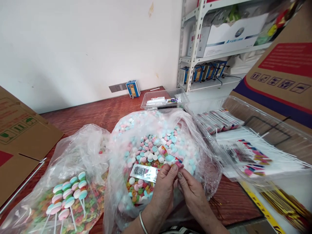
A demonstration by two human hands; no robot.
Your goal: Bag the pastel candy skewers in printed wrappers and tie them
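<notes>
My left hand (pixel 162 188) and my right hand (pixel 190 188) meet over an open plastic bag (pixel 204 159) full of small round pastel candies (pixel 156 152). Both pinch one end of a narrow clear sleeve (pixel 143 172) with a barcode label; the sleeve lies across the candies. Above my fingertips stands a short stack of candies (pixel 165 151), seemingly threaded on a stick. A silver bangle (pixel 143 222) circles my left wrist.
A second bag (pixel 73 156) at the left holds finished candy lollipops (pixel 69 195) and coloured rings. A clear tray (pixel 280 130) at the right holds packaged sticks. A small clear box (pixel 163 97), cardboard boxes (pixel 21 130) and a metal shelf (pixel 195 45) surround the wooden table (pixel 97 112).
</notes>
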